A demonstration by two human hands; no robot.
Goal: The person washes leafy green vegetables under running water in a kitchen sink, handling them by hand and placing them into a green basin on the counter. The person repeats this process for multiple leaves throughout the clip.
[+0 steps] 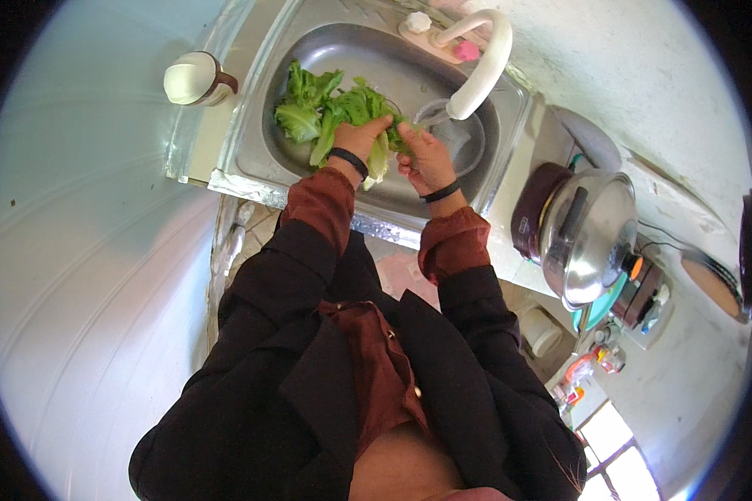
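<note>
Leafy green lettuce (351, 103) lies in the left part of the stainless steel sink (357, 44). My left hand (358, 139) grips several leaves over the basin, its thumb pointing right. Close beside it, my right hand (427, 158) pinches the edge of a leaf between thumb and fingers. The curved white faucet (492, 59) reaches over the basin just right of my hands, with water coming from its spout. Under the spout is a clear round container (470, 147) in the sink. Black bands circle both wrists.
A white jug with a brown handle (191, 78) stands left of the sink. White and pink tap knobs (467, 51) sit behind the basin. To the right, a steel domed lid (592, 238) stands by a dark red appliance (536, 210). A wall rises along the left.
</note>
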